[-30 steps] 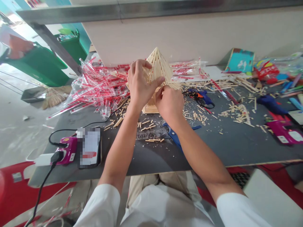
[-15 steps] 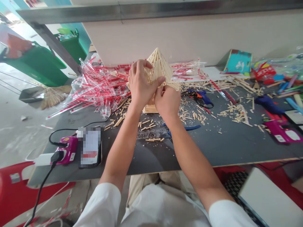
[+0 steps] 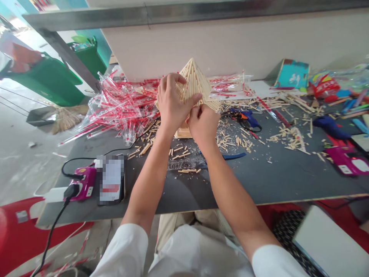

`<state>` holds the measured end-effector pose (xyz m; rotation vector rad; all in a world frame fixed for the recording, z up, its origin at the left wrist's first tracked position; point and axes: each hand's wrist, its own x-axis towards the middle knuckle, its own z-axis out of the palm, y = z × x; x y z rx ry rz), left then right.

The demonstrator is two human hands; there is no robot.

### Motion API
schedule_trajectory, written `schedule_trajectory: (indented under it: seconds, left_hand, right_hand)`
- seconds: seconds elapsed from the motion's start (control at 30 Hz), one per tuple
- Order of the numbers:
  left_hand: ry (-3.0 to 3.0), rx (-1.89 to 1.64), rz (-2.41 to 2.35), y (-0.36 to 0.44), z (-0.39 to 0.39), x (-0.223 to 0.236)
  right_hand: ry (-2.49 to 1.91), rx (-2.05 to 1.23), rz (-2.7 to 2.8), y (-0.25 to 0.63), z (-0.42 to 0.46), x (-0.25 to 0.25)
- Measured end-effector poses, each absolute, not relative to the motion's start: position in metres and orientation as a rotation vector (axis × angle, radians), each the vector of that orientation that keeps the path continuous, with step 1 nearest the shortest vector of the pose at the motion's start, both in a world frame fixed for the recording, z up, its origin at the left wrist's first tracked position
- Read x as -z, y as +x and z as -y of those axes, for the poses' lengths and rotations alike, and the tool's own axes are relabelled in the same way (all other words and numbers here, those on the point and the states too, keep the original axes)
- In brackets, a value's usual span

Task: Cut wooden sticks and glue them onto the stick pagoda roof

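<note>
A small model building made of pale wooden sticks point(image 3: 192, 79) stands at the middle of the table, with a pointed roof of sticks laid side by side. My left hand point(image 3: 173, 98) is curled over the roof's left side, its thumb reaching across the front. At the lower front edge of the roof, my right hand point(image 3: 204, 123) is closed in a pinch close to the left thumb. Whatever lies between its fingertips is hidden. Below my hands a stick base point(image 3: 183, 133) shows in part. A clear plastic ruler point(image 3: 184, 164) and loose cut sticks point(image 3: 180, 153) lie nearer me.
Red-and-clear plastic wrappers point(image 3: 123, 104) are heaped at left. A blue glue gun point(image 3: 250, 118) lies right of the model, among scattered stick pieces. Purple power strips point(image 3: 84, 182) sit at both sides, a phone point(image 3: 112, 181) beside the left one. Black cables cross the left side.
Both hands keep nearly the same place on the model, the right hand shifting only slightly. The whole view has moved a little, so the surroundings appear slightly further right.
</note>
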<state>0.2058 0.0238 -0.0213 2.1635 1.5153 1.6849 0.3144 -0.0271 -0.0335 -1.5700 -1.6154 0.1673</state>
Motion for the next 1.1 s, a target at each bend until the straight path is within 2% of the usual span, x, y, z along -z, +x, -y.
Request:
schedule_trajectory:
  seconds: [0.1, 0.67, 0.8, 0.93, 1.1]
  left_hand:
    - [2.18, -1.701, -1.522, 0.205, -0.024, 0.021]
    - [2.202, -1.692, -1.515, 0.206, -0.018, 0.02]
    - [2.284, -1.662, -1.497, 0.207, -0.003, 0.008]
    - [2.444, -1.517, -1.48, 0.208, 0.026, -0.014]
    - [2.759, -1.094, -1.297, 0.208, 0.064, -0.026]
  right_hand:
    - [-1.648, -0.158, 1.454, 0.313, 0.026, 0.032]
    - [-1.516, -0.214, 1.496, 0.318, 0.028, 0.035]
    - [-1.518, -0.244, 1.53, 0.323, 0.034, 0.029]
    - [-1.567, -0.237, 1.599, 0.333, 0.051, 0.021]
    - [-1.514, -0.305, 1.671, 0.353, 0.087, 0.024]
